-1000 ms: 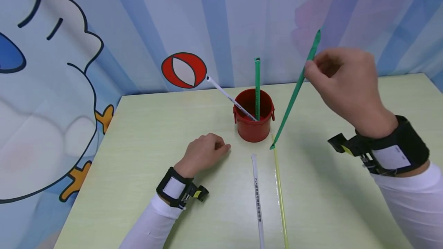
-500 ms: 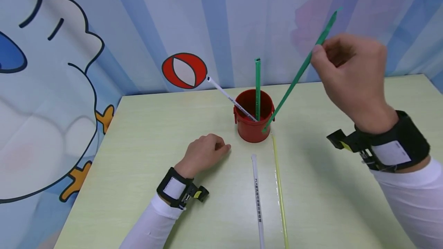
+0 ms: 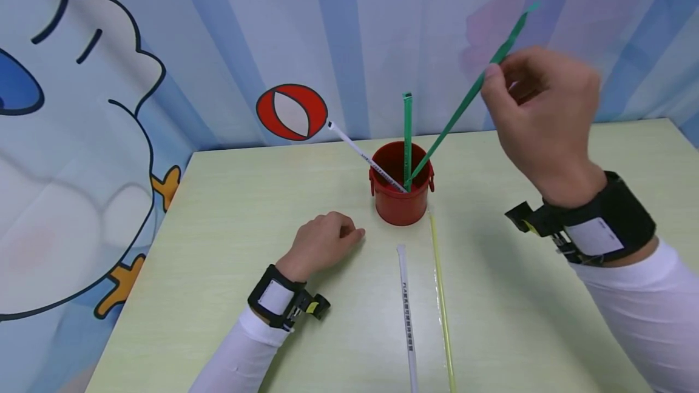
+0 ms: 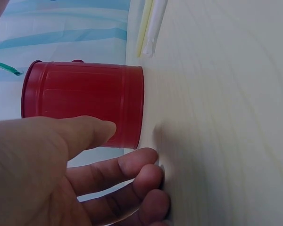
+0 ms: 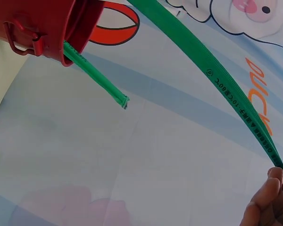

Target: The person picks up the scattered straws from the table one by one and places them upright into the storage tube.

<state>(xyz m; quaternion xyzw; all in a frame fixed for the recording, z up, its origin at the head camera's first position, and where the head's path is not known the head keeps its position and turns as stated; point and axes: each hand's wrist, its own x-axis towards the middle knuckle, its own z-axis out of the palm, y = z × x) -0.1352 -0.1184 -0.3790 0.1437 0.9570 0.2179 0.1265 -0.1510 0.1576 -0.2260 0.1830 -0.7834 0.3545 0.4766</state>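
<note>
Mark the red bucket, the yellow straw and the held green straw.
Red bucket [image 3: 401, 208]: head view, front wall.
Yellow straw [image 3: 442, 302]: head view, mid-length.
Held green straw [image 5: 219, 75]: right wrist view, printed side.

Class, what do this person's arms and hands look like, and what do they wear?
The left sleeve and right sleeve are both white. The left wristband and right wristband are black, each carrying a white rectangular panel and a small protruding black block marked yellow. The left hand and right hand show no gloves.

Surface [image 3: 262, 193] left of red bucket [image 3: 401, 206]: passable. Top entry partly obstructed: leaning white straw [image 3: 360, 151], upright green straw [image 3: 408, 129], held green straw [image 3: 463, 103].
</note>
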